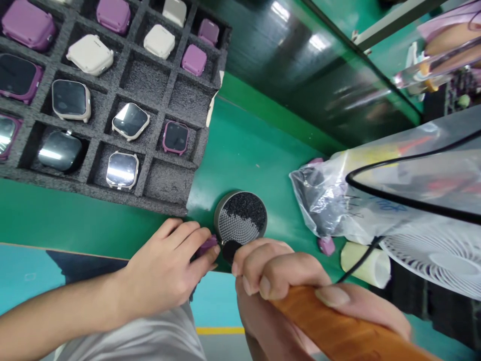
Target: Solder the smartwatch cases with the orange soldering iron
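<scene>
My left hand (171, 260) is closed on a small purple smartwatch (207, 245) at the green bench's front edge; the fingers hide most of it. Wrapped in my right hand (285, 271) is a thick orange-handled screwdriver (338, 321), pointing up and left. Its black nose (230, 249) is beside the purple smartwatch; I cannot tell whether the two touch. Just behind both hands stands a round metal dish (240, 228) of tiny dark and grey pieces, apparently screws. A dark foam tray (165, 188) at upper left holds several purple, white and black smartwatches, some screen up.
A clear plastic bag (330, 195) lies on the green bench (255, 145) to the right. Near it are a small purple piece (326, 245), a pale yellow roll (366, 265), a white fan (447, 260) and a black cable (406, 200). Another person's arm (451, 42) shows at upper right.
</scene>
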The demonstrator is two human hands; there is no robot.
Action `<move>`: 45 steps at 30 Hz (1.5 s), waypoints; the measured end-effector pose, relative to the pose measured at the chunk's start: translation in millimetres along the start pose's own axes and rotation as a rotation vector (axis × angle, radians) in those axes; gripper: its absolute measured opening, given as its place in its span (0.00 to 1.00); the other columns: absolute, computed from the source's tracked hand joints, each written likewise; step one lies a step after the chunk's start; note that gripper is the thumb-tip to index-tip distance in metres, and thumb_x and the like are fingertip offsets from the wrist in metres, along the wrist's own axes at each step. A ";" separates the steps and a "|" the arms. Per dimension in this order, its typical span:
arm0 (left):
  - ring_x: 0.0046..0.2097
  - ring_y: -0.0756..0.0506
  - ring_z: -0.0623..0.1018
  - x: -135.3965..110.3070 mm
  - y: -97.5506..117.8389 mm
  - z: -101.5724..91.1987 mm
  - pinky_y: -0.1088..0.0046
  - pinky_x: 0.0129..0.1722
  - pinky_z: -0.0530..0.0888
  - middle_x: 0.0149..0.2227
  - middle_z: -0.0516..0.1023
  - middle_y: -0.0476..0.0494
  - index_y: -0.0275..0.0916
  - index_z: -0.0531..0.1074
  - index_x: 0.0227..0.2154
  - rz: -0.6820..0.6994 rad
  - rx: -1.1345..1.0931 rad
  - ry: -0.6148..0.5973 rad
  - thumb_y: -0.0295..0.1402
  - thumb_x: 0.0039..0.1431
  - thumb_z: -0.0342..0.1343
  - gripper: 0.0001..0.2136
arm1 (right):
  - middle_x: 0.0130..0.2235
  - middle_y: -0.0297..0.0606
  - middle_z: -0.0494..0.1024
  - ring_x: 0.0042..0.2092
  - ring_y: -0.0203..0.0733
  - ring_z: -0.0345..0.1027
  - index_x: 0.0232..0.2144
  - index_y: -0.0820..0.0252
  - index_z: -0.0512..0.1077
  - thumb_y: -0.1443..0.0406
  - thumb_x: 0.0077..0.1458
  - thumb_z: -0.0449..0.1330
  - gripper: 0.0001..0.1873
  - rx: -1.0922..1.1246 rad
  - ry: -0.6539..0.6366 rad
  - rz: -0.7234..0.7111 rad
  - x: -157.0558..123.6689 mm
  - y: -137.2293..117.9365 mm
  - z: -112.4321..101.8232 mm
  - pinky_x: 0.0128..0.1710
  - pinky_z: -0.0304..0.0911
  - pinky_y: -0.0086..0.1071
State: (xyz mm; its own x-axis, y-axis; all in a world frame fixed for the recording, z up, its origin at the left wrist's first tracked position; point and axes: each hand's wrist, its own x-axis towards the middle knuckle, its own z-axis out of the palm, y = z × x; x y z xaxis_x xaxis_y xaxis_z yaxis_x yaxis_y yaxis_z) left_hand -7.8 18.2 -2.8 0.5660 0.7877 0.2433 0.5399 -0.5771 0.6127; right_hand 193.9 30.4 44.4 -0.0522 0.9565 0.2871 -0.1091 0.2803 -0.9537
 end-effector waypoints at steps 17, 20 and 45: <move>0.54 0.38 0.75 3.0 -1.1 -1.7 0.57 0.52 0.69 0.54 0.80 0.39 0.36 0.79 0.53 0.009 0.004 -0.008 0.30 0.76 0.54 0.11 | 0.27 0.32 0.71 0.29 0.46 0.68 0.39 0.43 0.76 0.50 0.70 0.54 0.14 -0.116 0.029 0.223 3.2 -21.3 1.1 0.34 0.73 0.51; 0.54 0.38 0.75 3.3 -1.2 -1.8 0.57 0.53 0.69 0.54 0.80 0.39 0.36 0.78 0.54 0.013 0.009 -0.013 0.31 0.76 0.53 0.12 | 0.26 0.31 0.71 0.28 0.45 0.68 0.38 0.44 0.77 0.47 0.68 0.56 0.15 -0.124 -0.023 0.274 6.0 -19.6 -4.0 0.35 0.74 0.51; 0.58 0.35 0.75 -1.2 0.1 1.9 0.51 0.61 0.68 0.57 0.80 0.36 0.34 0.77 0.54 0.008 0.092 0.013 0.31 0.75 0.56 0.11 | 0.35 0.31 0.76 0.30 0.40 0.69 0.51 0.50 0.74 0.35 0.70 0.43 0.35 -0.046 0.310 -0.054 19.5 2.1 9.2 0.29 0.71 0.43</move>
State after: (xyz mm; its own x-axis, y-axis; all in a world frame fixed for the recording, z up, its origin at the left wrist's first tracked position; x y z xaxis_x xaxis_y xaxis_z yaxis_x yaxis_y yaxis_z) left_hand -7.2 16.8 -4.4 0.5632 0.7851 0.2579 0.5903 -0.6006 0.5393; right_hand 183.5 48.9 48.8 0.2578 0.9175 0.3029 -0.0580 0.3276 -0.9430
